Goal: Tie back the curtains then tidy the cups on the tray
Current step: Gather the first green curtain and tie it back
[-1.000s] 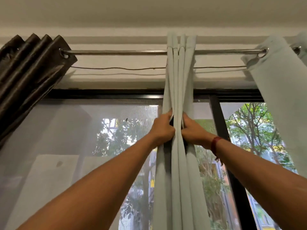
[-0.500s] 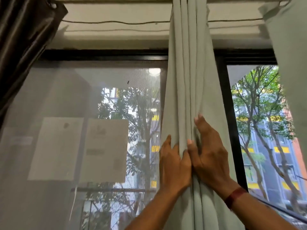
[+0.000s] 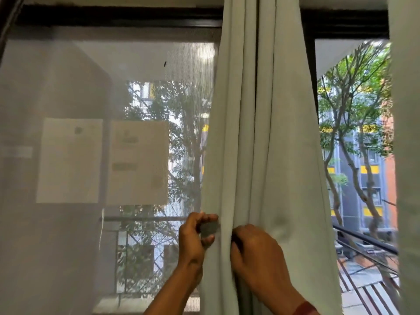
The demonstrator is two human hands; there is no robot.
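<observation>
- Left hand (image 3: pixel 195 237) pinches the left edge of the pale grey-green pleated fabric curtain (image 3: pixel 261 133), thumb & fingers closed on it. Small grey bit in the pinch, can't tell if it's a tie or a fold.
- Right hand (image 3: pixel 258 253) just beside it, fingers curled into a middle pleat, gripping.
- Curtain hangs bunched mid-window; cups & tray not in view.
- Step, I'd say: gathering folds, not tied yet. Next needs one hand holding the bunch, the other freed for a tie.
- Vs 0.5 s ago: hands sit lower on the cloth; fingers were flat, now curled.
</observation>
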